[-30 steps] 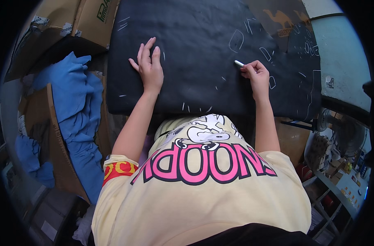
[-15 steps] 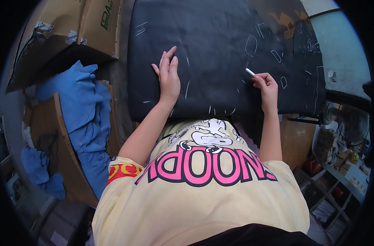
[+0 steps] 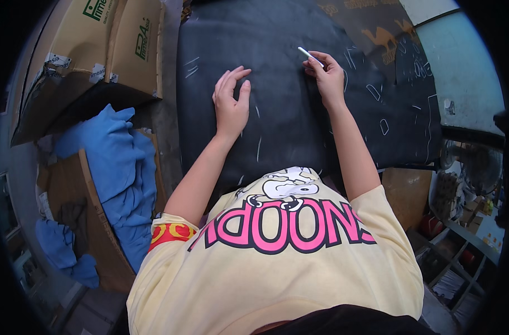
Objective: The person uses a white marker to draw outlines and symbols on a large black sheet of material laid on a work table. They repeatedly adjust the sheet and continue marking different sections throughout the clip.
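A large black sheet (image 3: 282,123), smooth like leather, covers the table in front of me. White strokes and small outlined shapes are drawn on it, most of them towards the right. Between the thumb and fingers of my right hand (image 3: 328,78) is a slim white marking pen (image 3: 303,51), its free end pointing up and left over the far middle of the sheet. I cannot tell whether it touches the surface. My left hand (image 3: 232,106) is over the left part of the sheet, fingers apart, holding nothing.
Large cardboard boxes (image 3: 134,56) stand at the far left. Nearer, blue hide-like material (image 3: 117,178) spills over an open carton (image 3: 98,212). A brown piece with camel prints (image 3: 357,25) shows at the far right. Beyond the table's right side are a fan (image 3: 478,170) and a metal rack (image 3: 461,262).
My right hand has moved away from me and leftward with the marking pen. My left hand has stayed near its place, its fingers now bent more to the right. My body leans farther over the table.
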`<state>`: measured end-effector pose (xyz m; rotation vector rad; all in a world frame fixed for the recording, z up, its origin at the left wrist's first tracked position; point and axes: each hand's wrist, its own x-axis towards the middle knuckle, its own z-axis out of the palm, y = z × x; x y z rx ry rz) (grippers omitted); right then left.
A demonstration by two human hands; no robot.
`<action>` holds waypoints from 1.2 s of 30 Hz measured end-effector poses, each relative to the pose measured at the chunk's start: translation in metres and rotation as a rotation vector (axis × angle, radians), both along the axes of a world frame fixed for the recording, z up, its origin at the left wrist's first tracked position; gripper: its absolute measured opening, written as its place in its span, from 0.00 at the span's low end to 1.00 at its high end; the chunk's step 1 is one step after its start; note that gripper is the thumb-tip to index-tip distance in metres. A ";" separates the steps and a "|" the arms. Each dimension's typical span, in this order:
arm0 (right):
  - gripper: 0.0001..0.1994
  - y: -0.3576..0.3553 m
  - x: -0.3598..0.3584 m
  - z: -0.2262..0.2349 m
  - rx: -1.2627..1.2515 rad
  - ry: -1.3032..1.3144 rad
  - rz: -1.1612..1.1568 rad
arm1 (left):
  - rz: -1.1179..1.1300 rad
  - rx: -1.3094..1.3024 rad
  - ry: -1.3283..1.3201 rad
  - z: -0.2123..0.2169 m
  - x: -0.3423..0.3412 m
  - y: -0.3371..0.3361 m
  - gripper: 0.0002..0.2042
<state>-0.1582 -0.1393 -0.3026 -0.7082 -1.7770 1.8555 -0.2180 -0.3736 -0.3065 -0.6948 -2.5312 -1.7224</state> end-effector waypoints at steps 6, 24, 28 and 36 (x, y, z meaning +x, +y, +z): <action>0.10 0.027 -0.035 -0.017 0.423 -0.237 -0.036 | 0.174 -0.091 0.214 -0.012 -0.122 -0.001 0.12; 0.11 0.071 -0.089 -0.010 0.320 -0.213 -0.038 | 0.549 0.101 -0.310 -0.052 -0.252 0.002 0.20; 0.11 0.071 -0.114 -0.015 0.535 -0.328 -0.027 | 0.490 0.321 -0.420 -0.067 -0.262 -0.014 0.20; 0.12 0.080 -0.119 -0.018 0.670 -0.342 -0.092 | 0.511 0.290 -0.454 -0.069 -0.269 -0.011 0.20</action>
